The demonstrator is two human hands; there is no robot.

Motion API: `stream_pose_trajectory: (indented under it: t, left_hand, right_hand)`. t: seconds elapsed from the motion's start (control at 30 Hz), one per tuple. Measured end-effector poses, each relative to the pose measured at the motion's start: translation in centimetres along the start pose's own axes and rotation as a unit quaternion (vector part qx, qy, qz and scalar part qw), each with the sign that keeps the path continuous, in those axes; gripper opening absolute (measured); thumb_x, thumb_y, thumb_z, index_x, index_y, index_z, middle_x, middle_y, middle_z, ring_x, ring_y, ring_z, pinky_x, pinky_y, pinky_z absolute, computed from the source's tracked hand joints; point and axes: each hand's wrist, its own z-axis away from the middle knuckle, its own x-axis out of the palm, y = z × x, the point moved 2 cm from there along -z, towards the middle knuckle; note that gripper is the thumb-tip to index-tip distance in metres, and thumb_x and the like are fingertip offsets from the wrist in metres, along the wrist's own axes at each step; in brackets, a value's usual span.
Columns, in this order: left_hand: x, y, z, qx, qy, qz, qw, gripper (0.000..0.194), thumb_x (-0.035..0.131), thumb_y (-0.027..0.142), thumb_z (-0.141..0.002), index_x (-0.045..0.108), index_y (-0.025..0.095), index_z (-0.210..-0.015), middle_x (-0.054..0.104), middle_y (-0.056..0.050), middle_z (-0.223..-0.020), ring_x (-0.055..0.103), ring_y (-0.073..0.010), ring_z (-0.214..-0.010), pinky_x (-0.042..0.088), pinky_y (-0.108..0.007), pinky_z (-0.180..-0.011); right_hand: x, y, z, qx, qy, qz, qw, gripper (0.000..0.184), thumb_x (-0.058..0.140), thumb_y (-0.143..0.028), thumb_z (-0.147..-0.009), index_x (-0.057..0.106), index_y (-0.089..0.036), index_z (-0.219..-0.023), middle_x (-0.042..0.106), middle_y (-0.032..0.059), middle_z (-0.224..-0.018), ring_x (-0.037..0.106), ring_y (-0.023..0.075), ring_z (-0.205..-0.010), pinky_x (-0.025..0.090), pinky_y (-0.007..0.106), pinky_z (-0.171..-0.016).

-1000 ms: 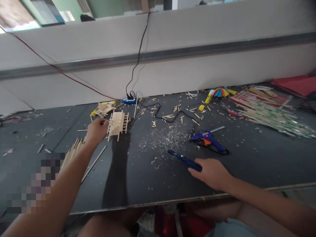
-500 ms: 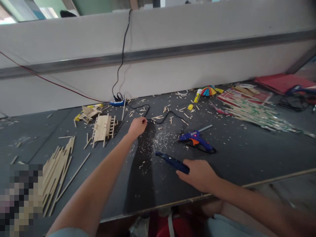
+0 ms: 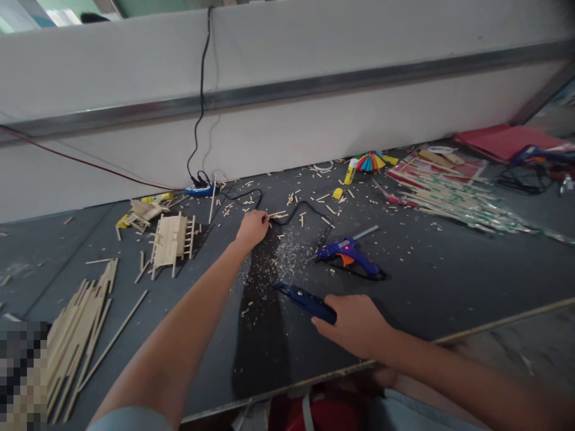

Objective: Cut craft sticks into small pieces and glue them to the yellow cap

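My left hand (image 3: 253, 228) is closed low over the tabletop, by a black cable and short cut bits of wooden stick (image 3: 278, 214). Whatever its fingertips pinch is hidden or too small to name. In my right hand (image 3: 359, 322) is a dark blue pair of pliers (image 3: 305, 301), its narrow head pointing left over pale crumbs. A blue glue gun (image 3: 348, 254) lies on its side beyond the pliers, with a glue stick in its back and a red light lit. Left of my left hand stands a small model (image 3: 172, 240) built of wooden sticks.
Long wooden sticks (image 3: 85, 335) lie at the left. A blue power strip (image 3: 200, 189) sits by the wall, with the cable running toward the glue gun. At the right are bundled sticks in plastic wrap (image 3: 462, 197), a glue stick tube (image 3: 351, 171) and red sheets (image 3: 507, 142).
The view has turned slightly, so the table's things appear shifted left. My left hand remains closed near the scattered bits; my right hand still grips the pliers, with little movement.
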Motion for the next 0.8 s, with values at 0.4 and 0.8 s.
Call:
stream_pose_trajectory:
  t: [0.4, 0.8]
  left_hand:
    - [0.1, 0.5, 1.6, 0.052, -0.011, -0.057, 0.997, 0.029, 0.034, 0.018, -0.088, 0.061, 0.013, -0.099, 0.060, -0.015, -0.099, 0.053, -0.0252, -0.097, 0.038, -0.037, -0.088]
    - [0.1, 0.6, 2.8, 0.013, -0.006, -0.062, 0.998, 0.029, 0.035, 0.011, -0.085, 0.060, 0.015, -0.099, 0.058, -0.014, -0.098, 0.052, -0.0265, -0.097, 0.037, -0.038, -0.087]
  right_hand:
    - [-0.1, -0.1, 0.1, 0.009, -0.007, -0.004, 1.000, 0.043, 0.038, -0.057, -0.084, 0.058, -0.020, -0.076, 0.068, 0.0057, -0.072, 0.065, 0.0231, -0.069, 0.033, 0.028, -0.057]
    - [-0.3, -0.4, 0.2, 0.012, 0.000, 0.006, 1.000, 0.044, 0.036, -0.057, -0.085, 0.058, -0.019, -0.078, 0.068, 0.0065, -0.072, 0.065, 0.0239, -0.070, 0.034, 0.029, -0.058]
